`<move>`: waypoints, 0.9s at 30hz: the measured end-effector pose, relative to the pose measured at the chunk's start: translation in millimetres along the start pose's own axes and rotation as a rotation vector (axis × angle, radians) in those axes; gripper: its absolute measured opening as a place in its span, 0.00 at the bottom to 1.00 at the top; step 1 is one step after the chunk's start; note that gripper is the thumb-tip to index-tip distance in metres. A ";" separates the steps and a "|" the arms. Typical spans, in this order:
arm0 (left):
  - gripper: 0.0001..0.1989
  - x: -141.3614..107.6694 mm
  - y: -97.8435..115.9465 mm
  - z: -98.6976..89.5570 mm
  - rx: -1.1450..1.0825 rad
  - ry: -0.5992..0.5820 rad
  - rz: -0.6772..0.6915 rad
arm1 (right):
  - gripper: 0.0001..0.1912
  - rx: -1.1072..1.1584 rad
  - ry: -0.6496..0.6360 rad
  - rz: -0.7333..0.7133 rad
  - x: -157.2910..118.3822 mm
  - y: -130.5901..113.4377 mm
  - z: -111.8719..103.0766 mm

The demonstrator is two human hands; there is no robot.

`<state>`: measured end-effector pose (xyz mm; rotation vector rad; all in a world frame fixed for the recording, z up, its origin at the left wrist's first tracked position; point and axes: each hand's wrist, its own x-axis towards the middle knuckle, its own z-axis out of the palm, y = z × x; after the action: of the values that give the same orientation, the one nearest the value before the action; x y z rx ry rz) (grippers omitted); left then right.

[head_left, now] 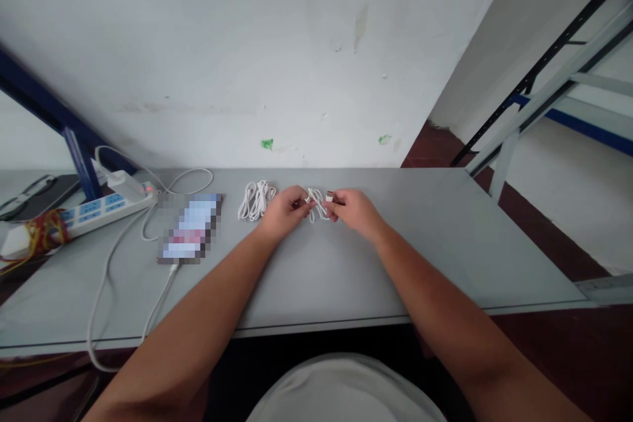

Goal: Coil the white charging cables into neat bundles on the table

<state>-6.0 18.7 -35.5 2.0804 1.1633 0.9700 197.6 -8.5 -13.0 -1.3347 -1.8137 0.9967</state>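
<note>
Between my two hands, just over the grey table (316, 277), is a white USB cable (316, 201) gathered in loops. My left hand (285, 211) pinches the cable's left side between thumb and fingers. The plug end, a white block with a metal tip, sits in the fingers of my right hand (353, 210), which is closed on it. Several bundled white cables (256, 200) lie on the table directly left of my left hand. The finer details of the plug are too small to make out.
A phone (190, 227) with a charging cable plugged in lies at the left. Behind it runs a white power strip (106, 206) with a charger (123, 186) and a red-yellow cord (47, 234). A wall (297, 66) rises behind; metal shelving (509, 138) stands right.
</note>
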 end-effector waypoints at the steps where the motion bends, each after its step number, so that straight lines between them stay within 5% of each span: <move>1: 0.14 -0.2 1.1 -0.2 0.003 -0.014 0.012 | 0.16 -0.034 0.021 -0.015 0.3 0.5 -0.5; 5: 0.14 -0.7 1.8 0.6 0.019 -0.077 0.014 | 0.19 -0.122 0.075 0.014 0.7 2.0 -2.3; 10: 0.16 -0.8 -0.2 2.0 0.039 -0.101 -0.035 | 0.13 -0.077 -0.131 0.112 -1.3 0.5 -1.3; 17: 0.17 -2.3 0.5 1.8 -0.006 -0.132 -0.097 | 0.09 0.007 -0.193 0.149 5.0 7.8 1.7; 27: 0.16 -0.1 -3.0 2.3 0.101 -0.046 -0.072 | 0.14 0.119 -0.007 0.244 7.8 13.8 11.2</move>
<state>-5.6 19.7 -39.1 2.1118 1.2778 0.8413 192.3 -0.6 -29.9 -1.5036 -1.5951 1.2185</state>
